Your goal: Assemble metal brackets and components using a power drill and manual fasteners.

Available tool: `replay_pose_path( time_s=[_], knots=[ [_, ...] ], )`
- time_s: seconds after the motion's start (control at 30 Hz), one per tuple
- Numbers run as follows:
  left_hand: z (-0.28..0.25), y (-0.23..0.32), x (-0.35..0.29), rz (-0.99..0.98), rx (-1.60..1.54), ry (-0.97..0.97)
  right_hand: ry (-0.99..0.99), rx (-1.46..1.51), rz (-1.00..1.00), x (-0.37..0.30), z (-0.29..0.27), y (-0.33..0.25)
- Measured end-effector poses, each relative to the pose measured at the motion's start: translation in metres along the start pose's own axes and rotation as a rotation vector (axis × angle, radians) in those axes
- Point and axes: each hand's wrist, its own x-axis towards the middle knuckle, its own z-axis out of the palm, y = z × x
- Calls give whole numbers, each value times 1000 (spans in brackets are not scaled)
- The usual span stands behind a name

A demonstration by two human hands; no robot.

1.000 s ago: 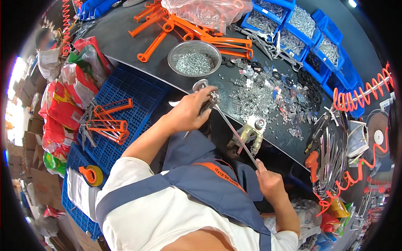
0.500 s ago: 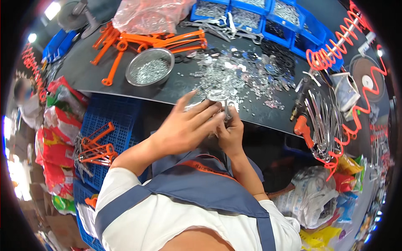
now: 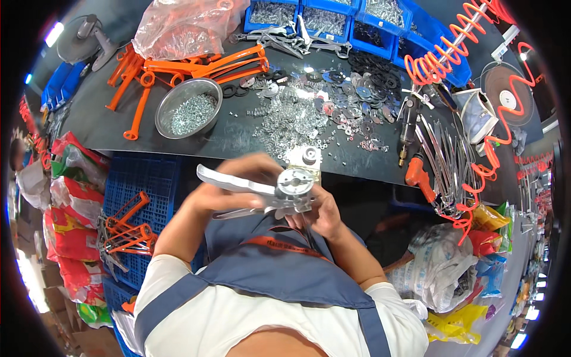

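Observation:
In front of my body, just off the table's near edge, I hold a silver lever-type metal assembly with a round disc head (image 3: 295,181) and long pale-grey handles. My left hand (image 3: 247,169), smeared by motion, is closed around the handles. My right hand (image 3: 324,215) grips the underside of the head from the right, its fingertips partly hidden. Directly beyond the head is a small metal fixture (image 3: 309,156) with a round knob at the table edge. Behind that lies a heap of small metal springs and nuts (image 3: 288,122).
Left of the heap stands a steel bowl (image 3: 165,126) of small parts, beside orange handles (image 3: 141,107). Blue bins (image 3: 324,37) line the back. An orange coiled hose (image 3: 431,65), a power driver (image 3: 416,171) and thin metal rods (image 3: 443,154) are right. Blue crates (image 3: 140,184) stand lower left.
Both hands have pulled back from the table edge toward me. The lever assembly with its pale handles now shows in them. My left hand has gone from spread fingers to closed round the handles.

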Motion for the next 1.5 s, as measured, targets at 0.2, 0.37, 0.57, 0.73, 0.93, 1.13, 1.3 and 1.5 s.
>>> replay_pose_path(
  time_s=[0.2,0.37,0.57,0.73,0.93,1.13,1.3,1.5],
  knots=[
    [29,-6,6,-277,-129,138,471,-1663,-122,52,-129,-90],
    [35,5,8,-308,-188,189,177,-2205,-145,75,-184,-88],
    [44,-18,0,-305,-304,410,363,-1765,-288,81,-135,-91],
    [49,-36,7,-186,-209,468,-204,-1790,-723,50,1,-92],
    [57,-35,8,-83,-213,428,-381,-2001,-661,41,11,-84],
    [47,-42,1,-73,-23,351,-415,-1830,-622,42,13,-85],
    [40,-35,8,197,329,286,10,-1141,-138,38,-12,-73],
    [52,-51,-7,118,288,189,-53,-878,52,9,-22,-47]
  ],
)
